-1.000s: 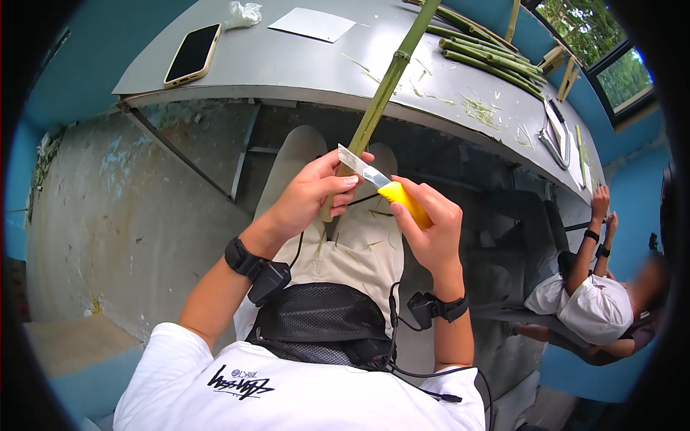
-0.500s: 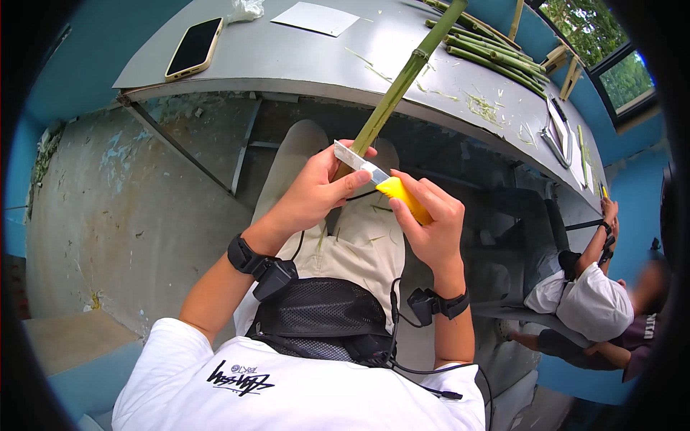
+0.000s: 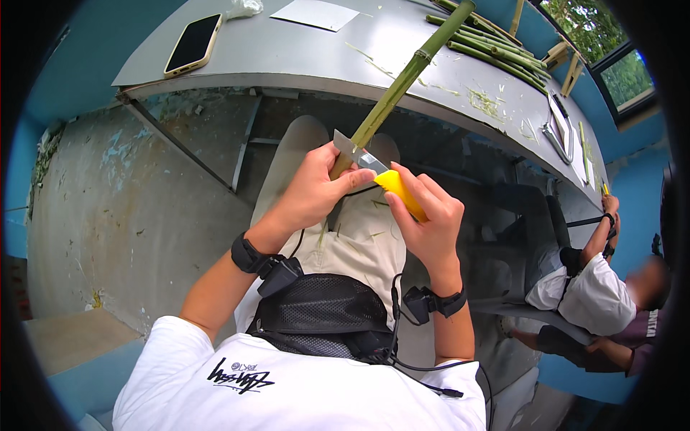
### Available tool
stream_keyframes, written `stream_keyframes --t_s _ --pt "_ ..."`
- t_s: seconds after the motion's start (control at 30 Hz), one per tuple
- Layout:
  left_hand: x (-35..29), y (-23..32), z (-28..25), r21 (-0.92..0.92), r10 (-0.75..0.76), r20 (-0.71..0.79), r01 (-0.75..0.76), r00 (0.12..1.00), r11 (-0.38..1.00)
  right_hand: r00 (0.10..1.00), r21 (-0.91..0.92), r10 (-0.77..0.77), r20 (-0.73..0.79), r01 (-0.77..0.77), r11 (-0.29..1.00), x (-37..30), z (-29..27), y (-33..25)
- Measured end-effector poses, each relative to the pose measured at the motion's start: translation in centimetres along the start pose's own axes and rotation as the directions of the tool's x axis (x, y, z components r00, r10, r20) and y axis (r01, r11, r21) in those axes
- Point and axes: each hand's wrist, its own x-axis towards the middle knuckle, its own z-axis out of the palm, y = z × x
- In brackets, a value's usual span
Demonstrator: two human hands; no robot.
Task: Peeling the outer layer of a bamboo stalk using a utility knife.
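A long green bamboo stick (image 3: 402,81) slants from between my knees up over the table's edge, its outer skin pared pale along the lower part. My left hand (image 3: 314,185) is closed round its lower end, thumb close to the knife. In my right hand (image 3: 435,215) is the yellow handle of a utility knife (image 3: 401,194), gripped with fingers wrapped round it. The knife's blade lies across the bamboo just above my left fingers. Where exactly the edge meets the stick is hard to make out. Thin green shavings lie on my trousers (image 3: 366,241).
The grey table (image 3: 287,57) bears a phone (image 3: 194,44), a white sheet (image 3: 315,14), several bamboo sticks (image 3: 496,54), shavings (image 3: 485,103) and a clipboard (image 3: 564,133). A co-worker (image 3: 593,294) sits at the right. Cables hang by my right wrist.
The blade has turned steeper across the bamboo, its tip a little higher. The stick's far end has shifted slightly right. Both hands keep their grips.
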Motion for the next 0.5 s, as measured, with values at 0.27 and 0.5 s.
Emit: stream_keyframes --t_s 0.27,0.5 --pt "-0.1 -0.3 -0.2 0.125 0.103 -0.054 -0.096 0.993 0.987 1.000 -0.005 -0.006 -0.002 0.006 1.000 0.0 0.1 -0.1" --pt "-0.1 -0.5 0.3 0.185 0.127 -0.136 -0.101 0.983 0.977 0.999 -0.026 0.020 -0.032 -0.021 0.999 0.0 0.1 -0.7"
